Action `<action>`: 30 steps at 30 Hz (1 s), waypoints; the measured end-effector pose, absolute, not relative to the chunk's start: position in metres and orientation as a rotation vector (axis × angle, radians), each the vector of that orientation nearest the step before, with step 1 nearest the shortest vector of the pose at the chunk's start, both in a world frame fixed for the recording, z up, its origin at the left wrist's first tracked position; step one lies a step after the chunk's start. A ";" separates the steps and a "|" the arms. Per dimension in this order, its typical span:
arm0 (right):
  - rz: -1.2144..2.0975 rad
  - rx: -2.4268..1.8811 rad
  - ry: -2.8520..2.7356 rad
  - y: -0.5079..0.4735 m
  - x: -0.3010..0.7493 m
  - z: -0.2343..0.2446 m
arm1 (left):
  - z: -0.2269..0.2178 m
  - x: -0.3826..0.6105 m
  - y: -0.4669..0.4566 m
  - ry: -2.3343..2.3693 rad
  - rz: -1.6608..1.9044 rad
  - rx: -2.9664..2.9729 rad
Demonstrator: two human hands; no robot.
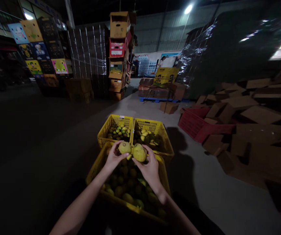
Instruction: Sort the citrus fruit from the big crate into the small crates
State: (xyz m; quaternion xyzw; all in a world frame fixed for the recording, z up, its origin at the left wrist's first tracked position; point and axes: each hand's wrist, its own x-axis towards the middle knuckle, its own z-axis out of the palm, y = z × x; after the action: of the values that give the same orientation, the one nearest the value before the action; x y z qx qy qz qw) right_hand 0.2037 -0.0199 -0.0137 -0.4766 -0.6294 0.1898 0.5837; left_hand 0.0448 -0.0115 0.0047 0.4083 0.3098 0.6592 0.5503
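My left hand [113,159] has its fingers and thumb wrapped round a round yellow-green fruit [125,148], whose end with a small round mark faces me. A second, slightly larger yellow-green fruit [139,153] with lumpy skin sits in the grip of my right hand [150,165]. Both look somewhat like lemons and are held up side by side. Beneath my hands stands a yellow plastic crate [91,173] with many green and yellowish fruits [128,197] inside, dim in shadow. Part of its far side is hidden by my hands.
Behind it stand a left yellow crate [103,131] and a right yellow crate [166,138], both holding fruit. A red crate [193,125] and heaped cardboard [255,143] lie on the right. Stacked boxes [117,63] and a loaded blue pallet [155,99] are farther back.
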 end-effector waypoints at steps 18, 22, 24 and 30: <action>0.387 -1.116 -1.465 -0.018 0.206 -0.016 | -0.008 0.042 -0.006 0.811 1.550 1.176; 0.380 -1.120 -1.461 -0.018 0.206 -0.016 | -0.011 0.043 -0.005 0.807 1.538 1.207; 0.379 -1.123 -1.466 -0.018 0.206 -0.015 | -0.012 0.043 -0.005 0.801 1.537 1.203; 0.386 -1.118 -1.471 -0.019 0.206 -0.015 | -0.013 0.043 -0.005 0.787 1.543 1.217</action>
State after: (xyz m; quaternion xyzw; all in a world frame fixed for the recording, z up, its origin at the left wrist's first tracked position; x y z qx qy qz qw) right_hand 0.2062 -0.0186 -0.0146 -0.4794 -0.6311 0.1658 0.5868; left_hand 0.0435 -0.0045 -0.0126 0.5011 0.3240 0.6353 0.4903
